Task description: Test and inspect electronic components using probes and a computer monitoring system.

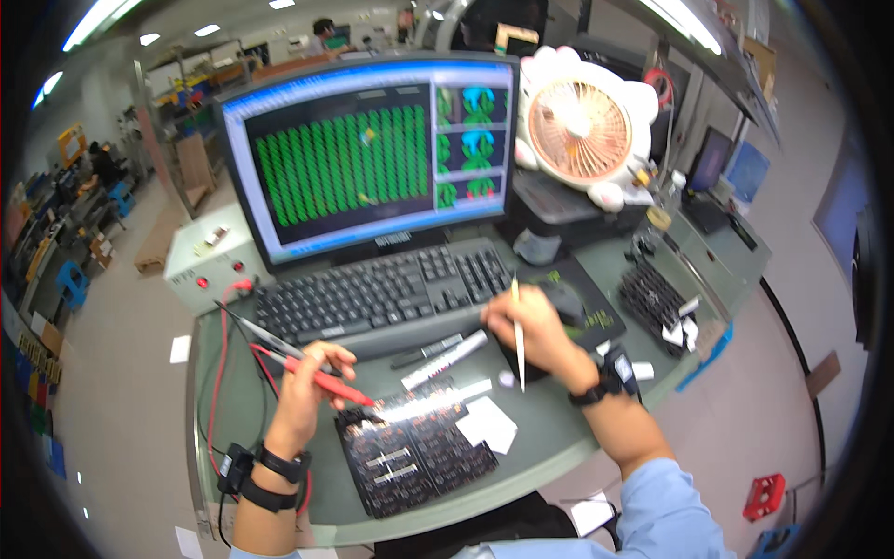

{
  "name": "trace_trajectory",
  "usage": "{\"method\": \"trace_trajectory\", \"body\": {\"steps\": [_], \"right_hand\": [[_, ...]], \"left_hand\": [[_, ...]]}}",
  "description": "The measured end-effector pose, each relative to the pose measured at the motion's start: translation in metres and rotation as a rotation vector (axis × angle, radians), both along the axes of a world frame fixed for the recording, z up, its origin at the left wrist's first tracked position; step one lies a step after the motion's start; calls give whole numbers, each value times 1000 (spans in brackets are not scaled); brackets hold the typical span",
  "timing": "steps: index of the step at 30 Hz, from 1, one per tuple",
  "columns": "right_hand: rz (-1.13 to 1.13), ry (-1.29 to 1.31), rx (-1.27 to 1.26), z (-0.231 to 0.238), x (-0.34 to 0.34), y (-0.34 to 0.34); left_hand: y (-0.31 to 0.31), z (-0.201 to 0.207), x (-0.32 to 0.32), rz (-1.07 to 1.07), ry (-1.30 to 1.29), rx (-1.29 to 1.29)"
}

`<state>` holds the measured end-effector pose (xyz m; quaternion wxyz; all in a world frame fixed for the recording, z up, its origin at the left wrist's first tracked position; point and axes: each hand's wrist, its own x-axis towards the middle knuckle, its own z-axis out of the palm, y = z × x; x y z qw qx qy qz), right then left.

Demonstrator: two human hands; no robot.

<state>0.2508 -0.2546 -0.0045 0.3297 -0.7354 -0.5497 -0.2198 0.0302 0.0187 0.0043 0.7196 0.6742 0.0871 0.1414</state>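
My left hand (310, 382) is closed around a red test probe (345, 389), whose tip points at the upper left part of a dark circuit board panel (406, 456). A grey-and-black probe (270, 335) also runs through the same hand, with its cable trailing left. Further right, my right hand (535, 326) pinches a slim, pale, pointed stick (519, 349) that stands nearly upright beside the mouse pad. On the panel, glare hides part of the upper rows. White paper pieces (488, 425) overlap its right edge, and a white marker (445, 361) lies behind it.
Behind my hands sit a keyboard (382, 287) and a monitor (340, 154) showing green board patterns. A white box (212, 259) stands at left, a mouse (562, 300) and a pink-and-white fan (579, 126) at right. A rack of dark boards (652, 296) is further right. Red cables (216, 391) loop at left.
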Motion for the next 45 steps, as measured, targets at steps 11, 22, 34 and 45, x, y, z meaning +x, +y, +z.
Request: {"method": "trace_trajectory", "body": {"steps": [11, 22, 34, 45], "right_hand": [[-388, 245, -44, -28, 46, -83], [-399, 180, -90, -36, 54, -69], [-363, 185, -66, -35, 44, -75], [-358, 177, -87, -28, 40, -70]], "left_hand": [[-47, -2, -4, -349, 209, -136], [-56, -6, 3, -450, 278, -119], [-61, -17, -6, -531, 258, -116], [-57, -15, -3, -523, 263, -67]]}}
